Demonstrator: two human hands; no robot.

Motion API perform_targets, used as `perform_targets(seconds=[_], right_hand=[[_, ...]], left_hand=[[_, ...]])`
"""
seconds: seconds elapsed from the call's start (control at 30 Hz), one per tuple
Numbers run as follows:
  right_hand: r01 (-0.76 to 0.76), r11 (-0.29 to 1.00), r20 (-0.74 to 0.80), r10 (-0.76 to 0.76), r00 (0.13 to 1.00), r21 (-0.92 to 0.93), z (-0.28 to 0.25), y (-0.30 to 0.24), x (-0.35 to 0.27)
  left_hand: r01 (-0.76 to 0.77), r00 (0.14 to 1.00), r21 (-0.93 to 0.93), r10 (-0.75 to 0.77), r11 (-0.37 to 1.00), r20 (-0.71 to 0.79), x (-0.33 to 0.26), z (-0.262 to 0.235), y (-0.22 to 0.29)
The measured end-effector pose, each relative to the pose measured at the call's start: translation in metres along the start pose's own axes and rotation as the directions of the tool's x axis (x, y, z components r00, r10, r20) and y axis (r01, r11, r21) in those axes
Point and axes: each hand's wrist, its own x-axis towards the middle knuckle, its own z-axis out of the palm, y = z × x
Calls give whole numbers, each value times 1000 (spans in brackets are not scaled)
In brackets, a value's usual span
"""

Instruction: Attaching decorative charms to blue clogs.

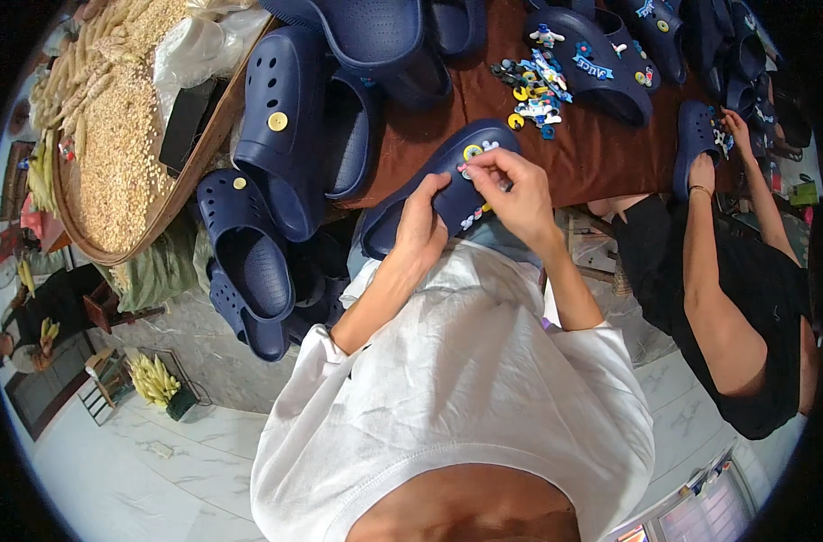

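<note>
A dark blue clog [452, 203] lies tilted in front of my body, its toe toward the far right. My left hand [419, 219] grips its near left side, thumb on top. With thumb and index finger, my right hand [517, 191] pinches a small pink and white shoe charm [466, 169] against the clog's upper. A round yellow charm [473, 152] and several white and blue ones sit on the same upper. Whether the pinched charm is seated in a hole is hidden by my fingers. Beyond the clog is a pile of loose charms [539, 90] on the brown cloth [470, 95].
Several navy clogs [280, 117] crowd the left, some overhanging the table edge. A decorated clog [596, 68] lies at the far right. Farther left stands a wide basket [172, 203] of corn kernels. At right, another person [727, 298] in black handles a clog [696, 135].
</note>
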Motion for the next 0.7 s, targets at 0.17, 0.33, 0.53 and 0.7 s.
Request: perform_targets(seconds=[0.17,0.33,0.53,0.7], right_hand=[[35,999,-104,-38,994,-34,12,2,-4],[-39,999,-133,43,990,27,17,-2,-3],[190,946,-144,-233,962,-263,18,-2,-5],[189,946,-128,-228,965,-263,18,-1,-11]], left_hand=[[-43,999,44,42,998,10,0,-2,-2],[-55,998,63,56,997,-12,0,0,-4],[-59,997,64,61,996,-40,-1,4,-5],[-70,997,67,73,995,-39,-2,6,-4]])
